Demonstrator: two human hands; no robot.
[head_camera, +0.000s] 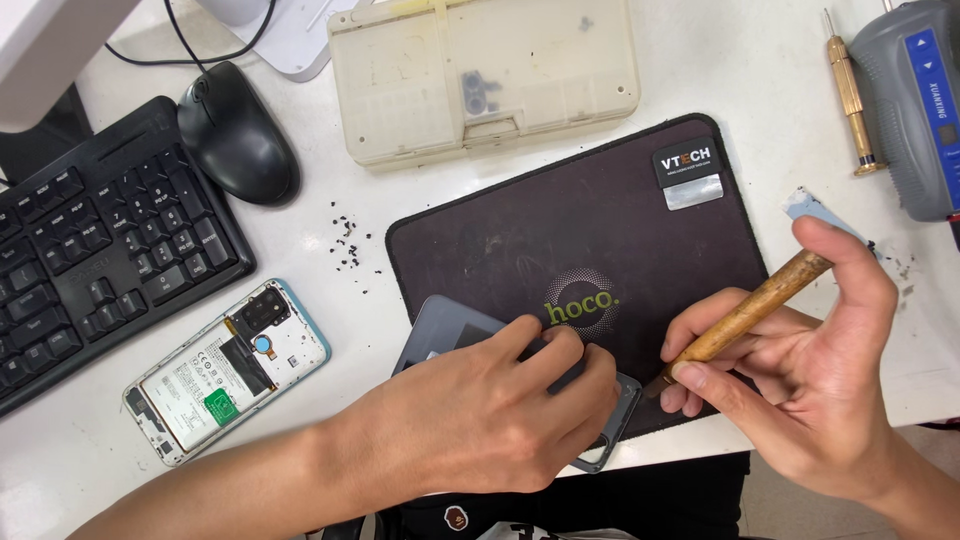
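My left hand (490, 410) presses down on a grey phone back cover (445, 328) that lies on the near edge of a dark work mat (600, 220). My right hand (800, 370) grips a wooden-handled tool (750, 310) like a pen. Its tip points at the cover's right corner (625, 400), beside my left fingers. An opened phone (225, 370), its back off and its insides showing, lies on the white table to the left, away from both hands.
A black keyboard (90, 250) and mouse (235, 135) sit at the left. A beige plastic parts box (480, 75) stands behind the mat. A brass screwdriver (850, 95) and a grey device (915, 100) lie at the far right. Small black specks (350, 240) dot the table.
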